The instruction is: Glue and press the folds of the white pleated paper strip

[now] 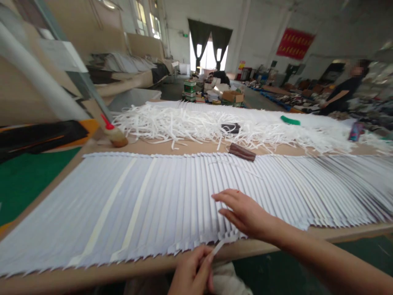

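Observation:
My left hand [195, 268] is at the table's front edge, thumb and fingers pinched on the end of a narrow white strip [218, 247]. That strip runs up towards a wide layer of overlapping white sheets [172, 196], fanned side by side like pleats across the table. Over the middle of this layer hovers or rests my right hand [245, 211], its fingers stretched out with a gap between them; whether it touches the sheets I cannot tell. A brown block [242, 152] lies at the far edge of the sheets.
Behind the sheets is a heap of loose white strips [172, 123], with a green piece [290, 120] and a dark block [231, 128] on it. A red-tipped bottle [116, 135] stands at the left. A person [342, 92] is at the far right, near piled materials.

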A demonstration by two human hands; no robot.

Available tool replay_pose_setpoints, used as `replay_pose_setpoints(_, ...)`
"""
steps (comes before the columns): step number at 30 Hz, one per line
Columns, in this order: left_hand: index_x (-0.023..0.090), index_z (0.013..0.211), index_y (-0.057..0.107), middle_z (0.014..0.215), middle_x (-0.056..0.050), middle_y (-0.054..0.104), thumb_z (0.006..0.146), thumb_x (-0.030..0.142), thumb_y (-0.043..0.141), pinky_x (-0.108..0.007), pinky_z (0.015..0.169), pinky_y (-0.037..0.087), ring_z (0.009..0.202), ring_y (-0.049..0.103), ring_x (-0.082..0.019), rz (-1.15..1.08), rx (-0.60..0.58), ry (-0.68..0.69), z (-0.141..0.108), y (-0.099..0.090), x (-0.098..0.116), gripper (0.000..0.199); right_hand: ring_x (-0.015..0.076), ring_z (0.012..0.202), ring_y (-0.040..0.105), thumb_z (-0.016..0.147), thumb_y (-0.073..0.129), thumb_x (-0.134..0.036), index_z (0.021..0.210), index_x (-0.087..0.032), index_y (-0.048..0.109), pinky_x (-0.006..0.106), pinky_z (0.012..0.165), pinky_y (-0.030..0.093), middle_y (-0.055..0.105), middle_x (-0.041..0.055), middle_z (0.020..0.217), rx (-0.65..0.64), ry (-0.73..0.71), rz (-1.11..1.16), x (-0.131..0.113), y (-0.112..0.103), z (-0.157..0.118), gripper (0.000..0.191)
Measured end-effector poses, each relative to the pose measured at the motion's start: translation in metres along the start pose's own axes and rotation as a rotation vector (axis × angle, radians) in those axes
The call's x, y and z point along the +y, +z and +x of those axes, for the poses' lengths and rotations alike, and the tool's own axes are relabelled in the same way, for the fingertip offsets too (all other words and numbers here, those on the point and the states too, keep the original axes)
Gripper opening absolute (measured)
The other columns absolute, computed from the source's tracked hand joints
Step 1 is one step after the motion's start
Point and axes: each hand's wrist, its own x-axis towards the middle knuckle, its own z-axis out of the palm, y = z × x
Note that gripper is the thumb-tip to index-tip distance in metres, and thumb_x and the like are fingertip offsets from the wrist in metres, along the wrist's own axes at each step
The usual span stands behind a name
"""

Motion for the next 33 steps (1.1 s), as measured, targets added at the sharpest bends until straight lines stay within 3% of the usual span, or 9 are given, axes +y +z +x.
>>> replay_pose_setpoints(1, 0.019, 0.081, 0.063, 0.059, -0.001, 0.061, 0.097, 0.047, 0.048, -0.028, 0.068, 0.043, 0.063, 0.058, -0.018, 0.008, 0.054, 0.024, -0.002, 0.004, 0.008, 0.035, 0.0236, 0.112, 0.064, 0.105, 0.044, -0.037, 0.135, -0.021, 0.059, 0.036, 0.094, 0.05, 0.068, 0.0141, 0.124, -0.102, -0.082, 0.105, -0.021, 0.009, 0.001, 0.038)
replay_pose_setpoints(3, 0.018, 0.081, 0.06, 0.06, -0.001, 0.062, 0.093, 0.031, 0.048, -0.028, 0.065, 0.041, 0.061, 0.058, -0.017, -0.008, 0.132, 0.052, -0.005, 0.008, 0.017, 0.021, 0.0217, 0.096, 0.068, 0.104, 0.047, -0.043, 0.126, -0.022, 0.064, 0.032, 0.08, 0.049, 0.072, 0.0097, 0.11, -0.314, -0.085, 0.231, -0.048, 0.021, 0.0, 0.035)
replay_pose_setpoints(5, 0.018, 0.083, 0.06, 0.059, 0.001, 0.061, 0.093, 0.028, 0.049, -0.027, 0.063, 0.041, 0.059, 0.057, -0.016, -0.049, 0.192, 0.038, -0.009, 0.008, 0.016, 0.018, 0.0197, 0.083, 0.068, 0.103, 0.048, -0.044, 0.113, -0.022, 0.069, 0.029, 0.071, 0.045, 0.074, 0.0062, 0.094, -0.45, 0.026, 0.279, -0.054, 0.029, -0.001, 0.033)
replay_pose_setpoints(7, 0.018, 0.084, 0.059, 0.057, 0.002, 0.06, 0.096, 0.033, 0.05, -0.026, 0.061, 0.04, 0.056, 0.055, -0.015, -0.095, 0.243, -0.004, -0.014, 0.006, 0.007, 0.021, 0.0181, 0.076, 0.066, 0.103, 0.048, -0.04, 0.098, -0.021, 0.071, 0.028, 0.067, 0.04, 0.072, 0.0047, 0.084, -0.505, 0.096, 0.284, -0.047, 0.036, 0.0, 0.03)
replay_pose_setpoints(11, 0.018, 0.083, 0.058, 0.056, 0.003, 0.06, 0.097, 0.036, 0.053, -0.025, 0.06, 0.04, 0.053, 0.054, -0.013, -0.18, 0.272, -0.046, -0.023, 0.005, -0.011, 0.023, 0.0167, 0.072, 0.062, 0.102, 0.047, -0.032, 0.084, -0.02, 0.068, 0.028, 0.065, 0.037, 0.067, 0.004, 0.078, -0.536, 0.049, 0.234, -0.034, 0.044, 0.006, 0.03)
replay_pose_setpoints(16, 0.018, 0.084, 0.062, 0.058, 0.002, 0.063, 0.097, 0.033, 0.053, -0.023, 0.062, 0.043, 0.057, 0.057, -0.013, -0.21, 0.314, -0.05, -0.022, 0.005, -0.018, 0.022, 0.0175, 0.084, 0.067, 0.099, 0.052, -0.031, 0.102, -0.022, 0.072, 0.028, 0.073, 0.044, 0.07, 0.0062, 0.095, -0.515, 0.011, 0.295, -0.037, 0.051, 0.016, 0.022)
replay_pose_setpoints(23, 0.018, 0.091, 0.062, 0.059, 0.002, 0.062, 0.097, 0.034, 0.052, -0.023, 0.061, 0.045, 0.056, 0.059, -0.013, -0.221, 0.357, -0.073, -0.018, -0.002, -0.03, 0.019, 0.0153, 0.066, 0.064, 0.094, 0.06, -0.035, 0.085, -0.024, 0.072, 0.027, 0.06, 0.039, 0.07, 0.0008, 0.073, -0.529, 0.048, 0.212, -0.017, 0.063, 0.051, 0.019)
replay_pose_setpoints(28, 0.018, 0.1, 0.064, 0.062, 0.002, 0.063, 0.1, 0.031, 0.048, -0.023, 0.06, 0.045, 0.058, 0.061, -0.013, -0.057, 0.407, -0.093, -0.029, -0.012, -0.04, 0.02, 0.0154, 0.057, 0.058, 0.088, 0.065, -0.034, 0.082, -0.025, 0.073, 0.028, 0.055, 0.031, 0.067, 0.001, 0.065, -0.512, -0.056, -0.018, -0.005, 0.072, 0.083, 0.013)
replay_pose_setpoints(33, 0.019, 0.1, 0.067, 0.077, -0.003, 0.071, 0.102, 0.028, 0.048, -0.025, 0.067, 0.047, 0.072, 0.068, -0.016, 0.282, 0.477, -0.015, -0.037, -0.019, -0.038, 0.021, 0.014, 0.052, 0.05, 0.087, 0.064, -0.035, 0.079, -0.026, 0.07, 0.028, 0.053, 0.023, 0.064, 0.0011, 0.063, -0.55, -0.09, -0.121, -0.004, 0.071, 0.108, 0.014)
